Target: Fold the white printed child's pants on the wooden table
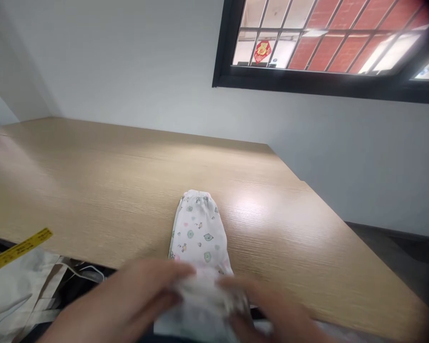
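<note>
White, tapering printed cloth piece (pixel 200 233), green leafy motifs, gathered ruffled far end; left hand (pixel 143 290), right hand (pixel 271 305) pinching blurred near end. Pale wood-grain surface (pixel 128 176), faintly glossy.

White cloth (pixel 200 233) printed with small scattered motifs in grey-green, pale pink and touches of orange-yellow, pale tan wood-grain worktop (pixel 110 176), yellow strip (pixel 19 250) with dark markings, greyish-white wall (pixel 128 62), black window frame (pixel 307 82), brick-red surface (pixel 323 14), red ornament (pixel 262 51) with gold figure, dark grey floor (pixel 407 257)
</note>
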